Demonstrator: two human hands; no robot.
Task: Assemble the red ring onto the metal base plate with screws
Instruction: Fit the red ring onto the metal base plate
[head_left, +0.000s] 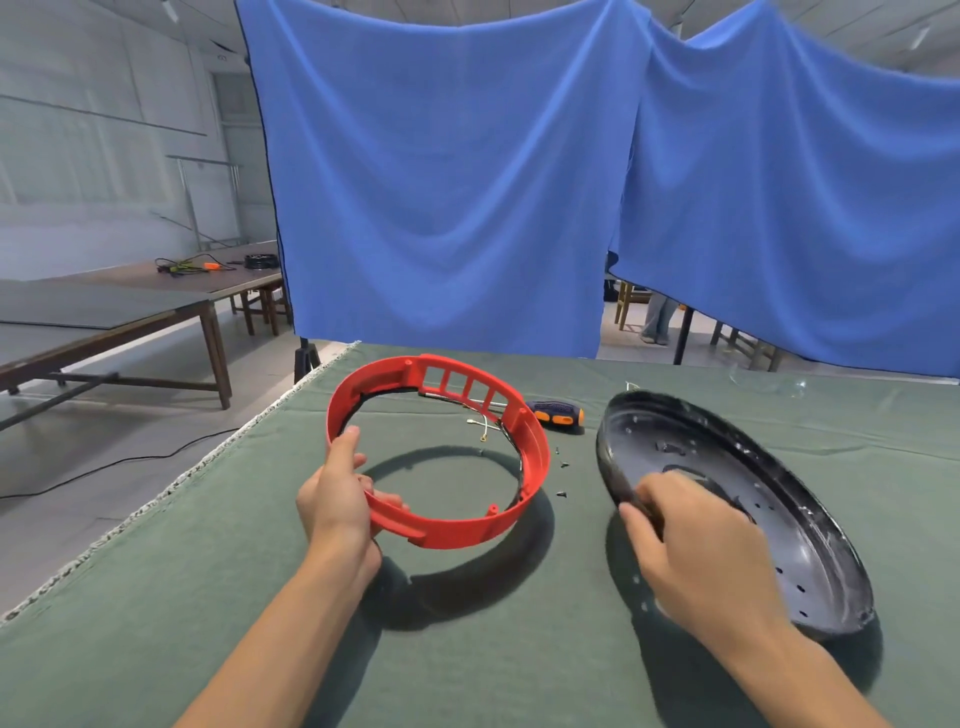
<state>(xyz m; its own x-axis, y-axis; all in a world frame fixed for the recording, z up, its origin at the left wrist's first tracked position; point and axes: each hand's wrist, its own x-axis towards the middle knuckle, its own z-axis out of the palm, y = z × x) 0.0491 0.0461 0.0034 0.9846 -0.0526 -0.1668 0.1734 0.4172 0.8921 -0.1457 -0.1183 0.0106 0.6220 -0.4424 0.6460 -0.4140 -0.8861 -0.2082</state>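
Left of the screwdriver (557, 414), which lies at the back of the green cloth table (208, 597), the left hand (337, 499) grasps the near-left rim of the red ring (530, 457), thumb outside and fingers curled inside. The ring appears raised and tilted above the cloth, judging by its shadow. Between ring and plate, just in front of the screwdriver, a few small dark screws (561, 465) lie loose on the cloth. Right of the screwdriver, the right hand (696, 545) pinches the near-left edge of the metal base plate (810, 519), tipping it up, inner face and holes showing. Ring and plate are still apart, so nothing looks assembled yet: seating the ring, aligning holes and driving every screw all seem to remain.
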